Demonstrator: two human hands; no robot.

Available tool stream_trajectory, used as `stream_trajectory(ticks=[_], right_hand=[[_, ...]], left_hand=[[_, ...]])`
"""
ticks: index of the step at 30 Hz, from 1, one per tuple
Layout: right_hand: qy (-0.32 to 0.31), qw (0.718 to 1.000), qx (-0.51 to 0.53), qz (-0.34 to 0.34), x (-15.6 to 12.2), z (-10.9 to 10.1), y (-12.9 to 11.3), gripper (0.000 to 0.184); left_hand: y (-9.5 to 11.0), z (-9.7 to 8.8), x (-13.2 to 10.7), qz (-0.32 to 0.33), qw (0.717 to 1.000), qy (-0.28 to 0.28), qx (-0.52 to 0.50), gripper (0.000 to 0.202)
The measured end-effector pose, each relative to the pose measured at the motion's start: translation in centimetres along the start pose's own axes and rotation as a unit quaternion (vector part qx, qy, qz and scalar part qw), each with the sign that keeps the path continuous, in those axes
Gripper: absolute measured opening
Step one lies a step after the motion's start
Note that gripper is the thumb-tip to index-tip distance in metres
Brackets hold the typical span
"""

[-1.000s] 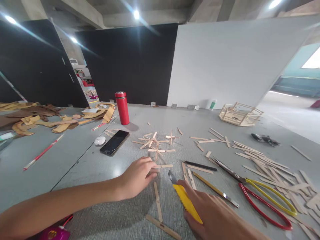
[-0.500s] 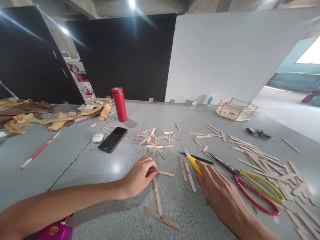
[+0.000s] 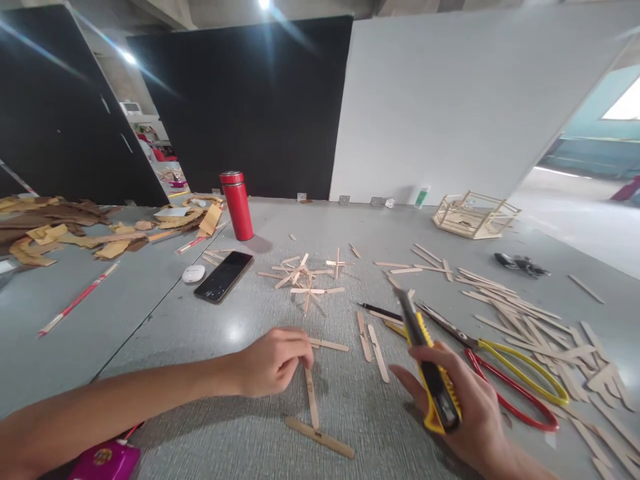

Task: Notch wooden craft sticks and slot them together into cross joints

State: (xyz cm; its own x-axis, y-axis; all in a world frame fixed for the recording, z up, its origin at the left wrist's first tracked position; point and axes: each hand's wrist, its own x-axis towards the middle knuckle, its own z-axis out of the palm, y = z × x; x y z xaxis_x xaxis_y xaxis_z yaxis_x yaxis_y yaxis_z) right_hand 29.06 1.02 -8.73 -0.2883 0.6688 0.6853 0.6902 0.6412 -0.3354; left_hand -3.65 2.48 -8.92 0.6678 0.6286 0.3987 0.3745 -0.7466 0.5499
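Note:
My right hand [image 3: 465,400] is wrapped round a yellow and black utility knife [image 3: 430,363], raised above the table with its blade end pointing away. My left hand [image 3: 277,360] is closed, fingertips pressed down on the far end of a wooden craft stick [image 3: 312,400]. That stick's near end meets a darker craft stick [image 3: 320,437] lying crosswise with a small mark at its middle. Another stick [image 3: 330,345] lies just beyond my left fingertips. Between my hands lie two notched sticks [image 3: 379,353]. What is under the left fingertips is partly hidden.
Scissors [image 3: 515,373] and many loose sticks [image 3: 530,320] lie at right, beside a black pen [image 3: 380,310]. Joined stick pieces [image 3: 305,277] stand at centre. Farther off are a phone [image 3: 224,277], red flask [image 3: 237,207] and wooden frame [image 3: 475,217]. A purple box [image 3: 107,460] sits near my left arm.
My right hand has picked the utility knife up off the table and drawn it back toward me. My left hand has shifted slightly nearer, onto the upper end of the craft stick.

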Motion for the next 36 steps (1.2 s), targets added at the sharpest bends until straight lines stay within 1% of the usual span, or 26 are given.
stream_trajectory(ticks=[2, 3, 5, 6, 7, 8, 10, 11, 13, 16, 17, 19, 22, 23, 24, 26, 27, 28, 29, 32, 36], right_hand=[[-0.007, 1.000, 0.023, 0.017, 0.3, -0.2, -0.1, 0.014], [-0.012, 0.999, 0.033, 0.031, 0.5, -0.3, -0.2, 0.015], [-0.026, 0.996, 0.057, 0.065, 0.8, -0.4, -0.3, 0.030], [-0.034, 0.992, 0.079, 0.087, 1.0, -0.4, -0.4, 0.036], [-0.044, 0.988, 0.103, 0.110, 1.2, -0.3, -0.6, 0.037], [-0.046, 0.983, 0.123, 0.131, 1.3, -0.3, -0.8, 0.034], [-0.038, 0.975, 0.138, 0.169, 1.6, -0.2, -1.2, 0.021], [-0.034, 0.972, 0.139, 0.188, 1.7, -0.1, -1.5, 0.019], [-0.055, 0.957, 0.175, 0.223, 1.8, -0.1, -2.0, 0.020], [-0.120, 0.915, 0.265, 0.278, 2.4, -0.3, -2.8, 0.034], [-0.138, 0.909, 0.268, 0.287, 2.7, -0.4, -3.1, 0.035], [-0.184, 0.911, 0.230, 0.288, 3.2, -0.4, -3.7, 0.032], [-0.216, 0.931, 0.179, 0.234, 3.5, 0.2, -4.4, 0.030], [-0.224, 0.928, 0.184, 0.234, 3.4, 0.5, -4.5, 0.028], [-0.237, 0.917, 0.204, 0.249, 3.2, 0.9, -4.7, 0.027], [-0.267, 0.877, 0.267, 0.297, 2.8, 1.8, -5.0, 0.027], [-0.281, 0.862, 0.287, 0.308, 2.6, 2.2, -5.1, 0.028], [-0.288, 0.858, 0.293, 0.307, 2.4, 2.7, -5.2, 0.029], [-0.291, 0.863, 0.286, 0.297, 2.3, 3.0, -5.3, 0.030], [-0.277, 0.892, 0.236, 0.270, 2.0, 3.9, -5.2, 0.032], [-0.263, 0.914, 0.193, 0.241, 1.8, 4.5, -4.6, 0.030]], left_hand=[[0.6, -0.4, 0.1, 0.037, 0.998, -0.058, 0.011, 0.039], [1.0, -0.5, 0.2, 0.052, 0.995, -0.083, 0.017, 0.041], [1.6, -0.6, 0.4, 0.073, 0.990, -0.119, 0.026, 0.047], [1.8, -0.6, 0.5, 0.079, 0.988, -0.131, 0.029, 0.050], [2.0, -0.6, 0.5, 0.082, 0.986, -0.139, 0.032, 0.053], [2.2, -0.6, 0.5, 0.083, 0.985, -0.144, 0.036, 0.055], [2.5, -0.4, 0.3, 0.077, 0.984, -0.152, 0.050, 0.055], [2.6, -0.3, 0.2, 0.072, 0.983, -0.157, 0.055, 0.055], [2.8, -0.1, -0.1, 0.060, 0.983, -0.164, 0.058, 0.058], [2.8, 0.3, -0.3, 0.043, 0.983, -0.170, 0.045, 0.069], [2.9, 0.4, -0.4, 0.036, 0.983, -0.173, 0.042, 0.071], [3.1, 0.5, -0.4, 0.020, 0.983, -0.176, 0.037, 0.073], [3.6, 0.6, -0.4, 0.006, 0.985, -0.169, 0.032, 0.071], [3.7, 0.6, -0.4, 0.006, 0.986, -0.164, 0.030, 0.071], [3.8, 0.6, -0.4, 0.008, 0.987, -0.160, 0.029, 0.070], [4.0, 0.6, -0.5, 0.014, 0.987, -0.158, 0.029, 0.066], [4.0, 0.5, -0.5, 0.018, 0.986, -0.163, 0.031, 0.064], [4.0, 0.5, -0.5, 0.020, 0.985, -0.170, 0.036, 0.060], [4.0, 0.4, -0.6, 0.020, 0.983, -0.179, 0.044, 0.057], [3.9, 0.3, -0.7, 0.024, 0.976, -0.204, 0.069, 0.054], [3.7, 0.5, -0.8, 0.034, 0.974, -0.210, 0.078, 0.051]])
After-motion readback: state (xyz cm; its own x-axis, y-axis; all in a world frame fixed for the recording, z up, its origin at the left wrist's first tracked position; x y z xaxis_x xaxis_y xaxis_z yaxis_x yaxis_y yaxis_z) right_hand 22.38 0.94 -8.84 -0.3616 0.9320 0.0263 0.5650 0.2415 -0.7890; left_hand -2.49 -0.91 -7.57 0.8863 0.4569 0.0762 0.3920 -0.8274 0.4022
